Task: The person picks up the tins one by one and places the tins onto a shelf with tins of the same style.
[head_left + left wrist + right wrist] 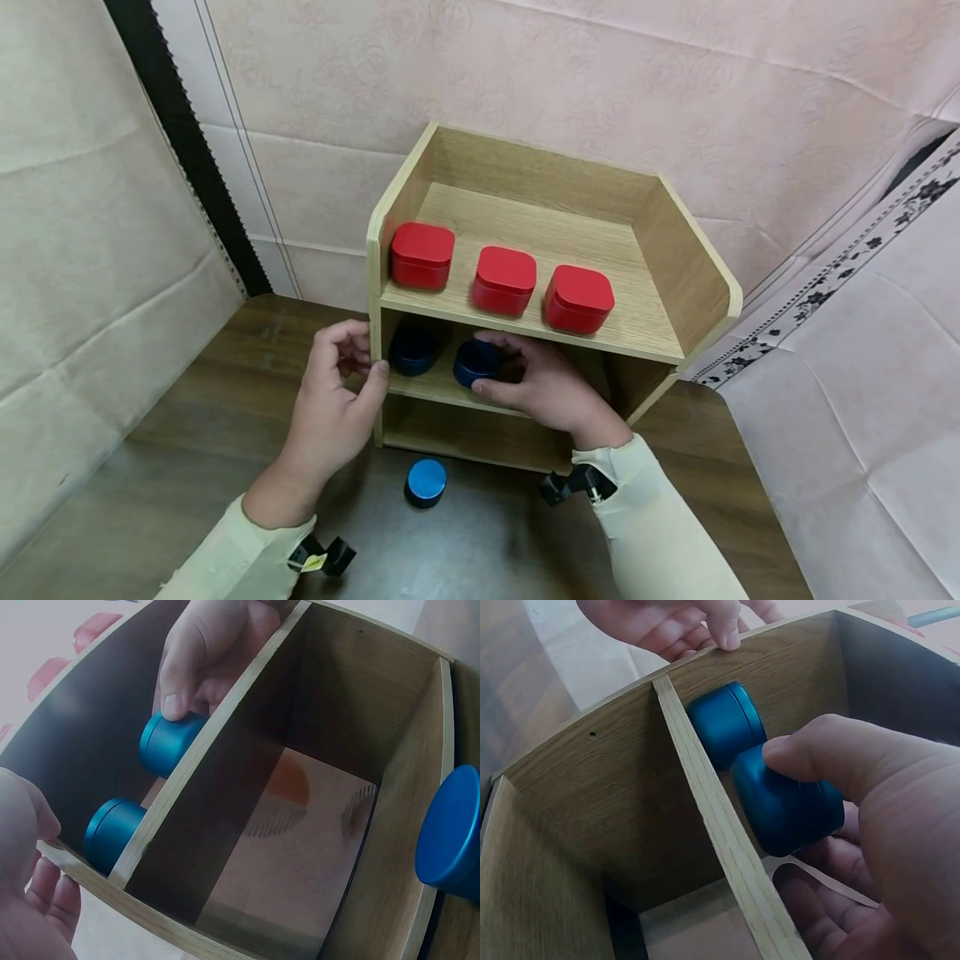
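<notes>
On the middle level of a wooden shelf (525,333), my right hand (551,383) grips a round blue tin (476,362) between thumb and fingers. In the right wrist view the thumb presses on the gripped tin (784,806). Left of it, another round blue tin (412,350) stands on the same level, close to the side panel. My left hand (330,400) holds the shelf's left side panel (377,367), its thumb on the front edge and its fingers curled at the outer face. A third blue tin (426,482) stands on the table before the shelf.
Three red square tins with rounded corners, a left one (423,255), a middle one (504,281) and a right one (578,299), line the top level's front. The lower level (472,433) lies under the middle board. Pale cloth (525,75) hangs behind the brown table (202,417).
</notes>
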Demonstrator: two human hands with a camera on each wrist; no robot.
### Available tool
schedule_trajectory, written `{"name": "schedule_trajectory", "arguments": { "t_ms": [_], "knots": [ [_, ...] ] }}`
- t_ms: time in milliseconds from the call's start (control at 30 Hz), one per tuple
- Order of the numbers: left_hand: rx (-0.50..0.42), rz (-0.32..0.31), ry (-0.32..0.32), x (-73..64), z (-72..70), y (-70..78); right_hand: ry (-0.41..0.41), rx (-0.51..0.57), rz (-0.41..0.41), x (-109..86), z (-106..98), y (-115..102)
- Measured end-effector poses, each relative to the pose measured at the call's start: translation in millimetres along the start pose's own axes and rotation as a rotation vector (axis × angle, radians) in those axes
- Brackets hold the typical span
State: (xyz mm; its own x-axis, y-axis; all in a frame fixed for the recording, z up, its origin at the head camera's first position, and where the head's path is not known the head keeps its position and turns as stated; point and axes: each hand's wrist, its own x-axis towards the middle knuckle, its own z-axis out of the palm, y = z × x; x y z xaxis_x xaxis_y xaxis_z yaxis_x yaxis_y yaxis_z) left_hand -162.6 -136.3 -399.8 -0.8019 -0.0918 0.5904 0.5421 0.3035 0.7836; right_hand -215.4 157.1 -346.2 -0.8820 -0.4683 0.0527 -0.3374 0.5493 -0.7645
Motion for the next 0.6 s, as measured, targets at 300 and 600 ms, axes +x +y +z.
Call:
{"name": "schedule_trajectory", "arguments": {
  "t_ms": [300,600],
  "knots": [
    [0.002,-0.005,0.003,-0.4,0.3,0.4,-0.002,-0.021,-0.002,1.4,1.5,2.5],
    [0.007,-0.004,0.001,0.1,0.0,0.5,0.002,-0.045,-0.008,2.4,2.0,3.6]
  ]
}}
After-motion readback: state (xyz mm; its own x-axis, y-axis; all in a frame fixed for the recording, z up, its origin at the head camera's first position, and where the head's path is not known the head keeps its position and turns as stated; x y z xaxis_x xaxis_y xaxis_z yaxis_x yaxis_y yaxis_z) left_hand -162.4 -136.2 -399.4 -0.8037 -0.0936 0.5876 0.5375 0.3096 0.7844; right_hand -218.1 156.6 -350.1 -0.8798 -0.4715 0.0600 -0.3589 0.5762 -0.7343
